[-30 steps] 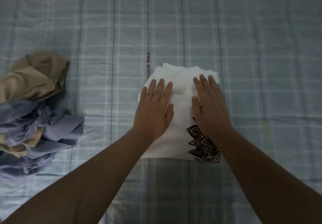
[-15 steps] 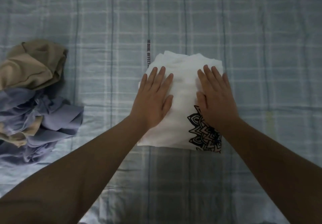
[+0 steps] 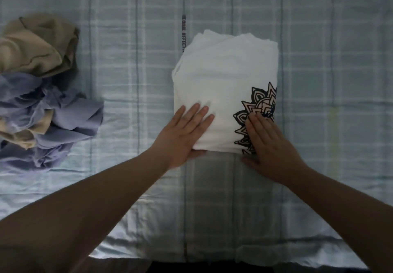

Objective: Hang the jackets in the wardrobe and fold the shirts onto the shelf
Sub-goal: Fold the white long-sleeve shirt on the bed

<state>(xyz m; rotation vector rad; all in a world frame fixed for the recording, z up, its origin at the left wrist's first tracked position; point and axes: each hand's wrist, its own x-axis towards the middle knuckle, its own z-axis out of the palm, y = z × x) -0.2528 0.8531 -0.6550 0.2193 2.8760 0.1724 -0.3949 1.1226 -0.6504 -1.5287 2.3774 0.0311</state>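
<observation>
The folded white shirt (image 3: 225, 77) lies on the bed (image 3: 329, 60), to the right of a crumpled clothes pile (image 3: 42, 94). The left grip (image 3: 182, 133) and right grip (image 3: 270, 147) rest on its near corners, probably to flatten the fold before lifting. Both are open and clasp nothing: fingers straight and flat on the cloth, thumbs along the near edge.

A single view is given, taken from a wide-angle camera worn on the head. The checked bed cover (image 3: 329, 60) is looked down on steeply, almost from straight above, at close range. The folded white shirt (image 3: 223, 77) is framed just above centre, both forearms are seen entering from the lower edge, and the crumpled clothes pile (image 3: 53, 113) is cut off at the left edge.
</observation>
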